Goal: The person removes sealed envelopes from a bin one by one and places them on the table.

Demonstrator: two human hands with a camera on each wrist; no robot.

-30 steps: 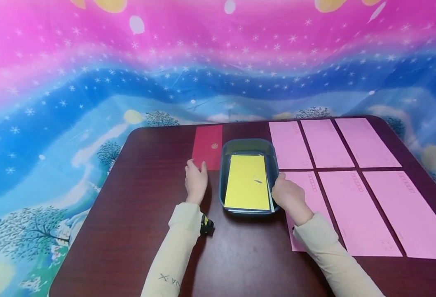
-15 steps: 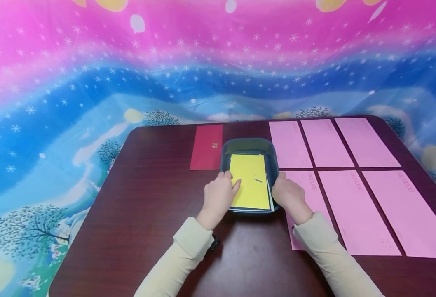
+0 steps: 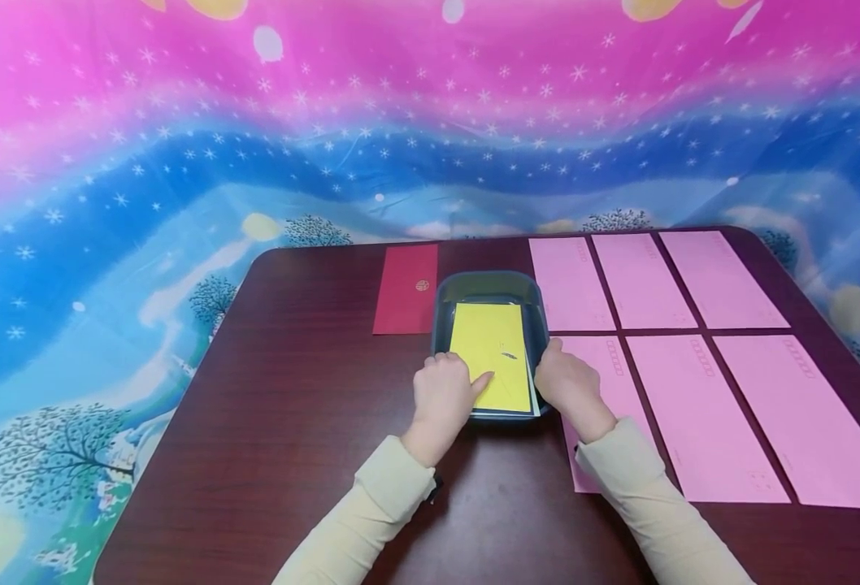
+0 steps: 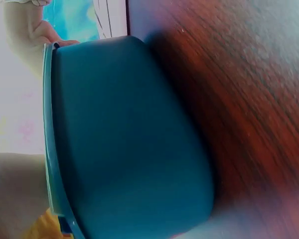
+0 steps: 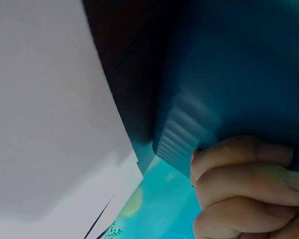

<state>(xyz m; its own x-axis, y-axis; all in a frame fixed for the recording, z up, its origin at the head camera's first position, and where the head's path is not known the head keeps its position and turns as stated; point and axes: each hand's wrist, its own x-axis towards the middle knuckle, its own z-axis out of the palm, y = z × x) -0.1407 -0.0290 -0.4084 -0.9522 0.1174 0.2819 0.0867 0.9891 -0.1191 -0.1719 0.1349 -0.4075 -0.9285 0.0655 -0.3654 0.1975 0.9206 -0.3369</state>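
A dark teal plastic tub (image 3: 490,286) stands mid-table with a stack inside, topped by a yellow envelope-sized paper (image 3: 499,333). White and dark blue edges show beneath the yellow paper. My right hand (image 3: 569,378) grips the tub's right side; in the right wrist view its curled fingers (image 5: 239,186) lie against the tub wall. My left hand (image 3: 440,398) is at the tub's near left rim, its thumb over the yellow paper. The left fingers' undersides are hidden, so I cannot tell whether they pinch the paper or the rim.
Left of the tub lies a red envelope (image 3: 406,292) with a gold emblem. Several pink envelopes (image 3: 645,284) form two rows on the right, one partly under my right forearm. A patterned cloth (image 3: 430,122) hangs behind the dark wooden table (image 3: 254,406).
My left hand has moved right from beside the red envelope to the tub's left rim, then slightly nearer, with its thumb over the yellow paper. My right hand has stayed on the tub.
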